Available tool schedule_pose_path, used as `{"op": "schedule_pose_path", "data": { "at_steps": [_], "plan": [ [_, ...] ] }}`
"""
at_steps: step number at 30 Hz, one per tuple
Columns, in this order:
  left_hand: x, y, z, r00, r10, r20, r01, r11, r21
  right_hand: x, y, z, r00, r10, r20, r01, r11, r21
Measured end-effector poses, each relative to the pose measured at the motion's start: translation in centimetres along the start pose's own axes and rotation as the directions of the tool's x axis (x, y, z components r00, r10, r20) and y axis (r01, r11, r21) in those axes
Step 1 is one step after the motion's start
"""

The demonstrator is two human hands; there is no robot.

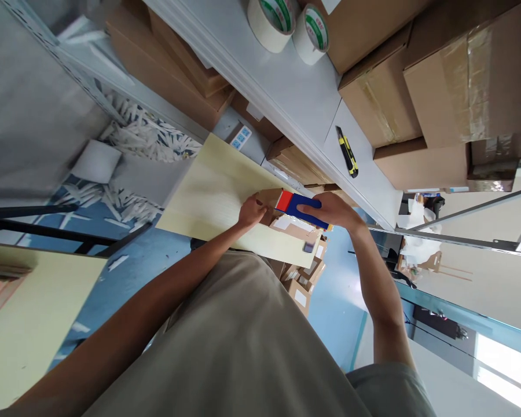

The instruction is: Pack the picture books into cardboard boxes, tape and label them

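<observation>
My right hand [330, 209] is wrapped round a blue and red tape dispenser [298, 204], with its red end pointing toward my left hand. Just left of that end, my left hand [252, 213] is closed, its fingertips against the brown cardboard of a small box [293, 226]. What the left fingers pinch is too small to make out. Beneath both hands, the box lies on a pale yellow tabletop [200, 194]. The dispenser hides part of it.
Above the tabletop runs a grey shelf [286, 75] bearing two tape rolls [269, 35], a yellow-black utility knife [347, 152] and cardboard boxes [380, 110]. A power strip [241, 138] sits behind the table. Several boxes [301, 295] stand on the blue floor [336, 301].
</observation>
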State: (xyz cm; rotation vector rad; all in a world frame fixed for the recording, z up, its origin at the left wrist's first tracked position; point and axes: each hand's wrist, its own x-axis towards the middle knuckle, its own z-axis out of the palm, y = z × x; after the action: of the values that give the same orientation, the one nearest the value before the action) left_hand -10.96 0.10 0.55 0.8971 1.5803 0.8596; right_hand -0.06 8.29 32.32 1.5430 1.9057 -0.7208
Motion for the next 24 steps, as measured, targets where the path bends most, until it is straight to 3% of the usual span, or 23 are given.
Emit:
{"op": "schedule_pose_path", "data": {
  "at_steps": [3, 6, 8, 13, 18, 24],
  "plan": [
    [-0.8, 0.4, -0.5, 0.981, 0.187, 0.04, -0.186, 0.982, -0.029, 0.0, 0.0, 0.0, 1.0, 0.0, -0.001, 0.0, 1.0, -0.005],
    [-1.2, 1.8, -1.0, 0.911, 0.391, 0.133, -0.38, 0.919, -0.102, 0.0, -0.1, 0.2, 1.0, -0.018, 0.007, 0.018, 1.0, -0.001],
    [-1.1, 3.0, -1.2, 0.861, 0.469, 0.196, -0.467, 0.882, -0.06, -0.1, -0.3, 0.3, 1.0, -0.026, 0.01, 0.027, 1.0, -0.015],
    [0.3, 4.6, -1.4, 0.825, 0.48, 0.298, -0.532, 0.837, 0.127, -0.5, -0.5, 0.5, 0.999, -0.038, 0.0, 0.038, 0.997, -0.074],
    [0.6, 4.1, -1.2, 0.864, 0.417, 0.283, -0.481, 0.849, 0.218, -0.8, 0.8, 0.7, 1.0, -0.026, -0.013, 0.025, 0.994, -0.111],
    [0.8, 3.5, -1.1, 0.87, 0.387, 0.304, -0.477, 0.816, 0.326, -1.2, 4.4, 1.2, 0.999, 0.041, 0.017, -0.038, 0.992, -0.123]
  ]
}}
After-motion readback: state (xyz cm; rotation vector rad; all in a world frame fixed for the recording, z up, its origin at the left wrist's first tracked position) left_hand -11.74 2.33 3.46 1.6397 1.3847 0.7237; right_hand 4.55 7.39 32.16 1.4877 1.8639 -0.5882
